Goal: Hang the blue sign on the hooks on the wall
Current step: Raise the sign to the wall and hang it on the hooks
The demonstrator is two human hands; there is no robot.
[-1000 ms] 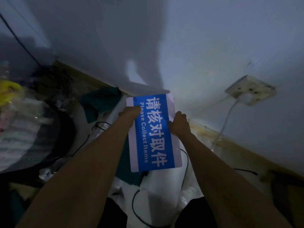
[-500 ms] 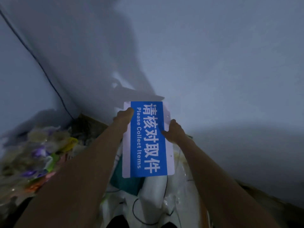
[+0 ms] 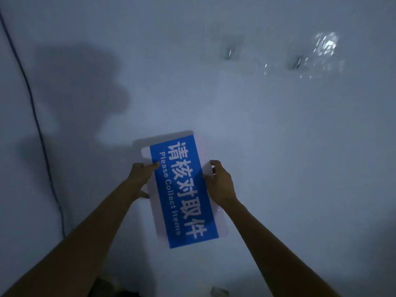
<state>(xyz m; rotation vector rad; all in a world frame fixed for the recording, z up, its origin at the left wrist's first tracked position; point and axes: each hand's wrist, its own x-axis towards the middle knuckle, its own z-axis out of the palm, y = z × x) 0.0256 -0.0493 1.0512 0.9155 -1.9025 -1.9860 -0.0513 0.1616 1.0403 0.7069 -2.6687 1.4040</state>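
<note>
The blue sign (image 3: 184,189) with white borders and white lettering reads "Please Collect Items". It is turned on end, its long side running up and down, in front of the pale wall (image 3: 278,146). My left hand (image 3: 141,176) grips its left long edge and my right hand (image 3: 218,181) grips its right long edge. Two small metal hooks on clear adhesive pads are stuck to the wall up and to the right: the left hook (image 3: 229,52) and the right hook (image 3: 297,62). The sign is well below them.
A thin dark cable (image 3: 38,129) runs down the wall at the left, near the room corner. My shadow falls on the wall at upper left. A bright glare patch (image 3: 325,45) sits on the pad above the right hook.
My view has swung upward from the cluttered floor to the wall, bringing the two hooks into sight. Both hands have lifted the sign higher against the wall, still holding its long edges.
</note>
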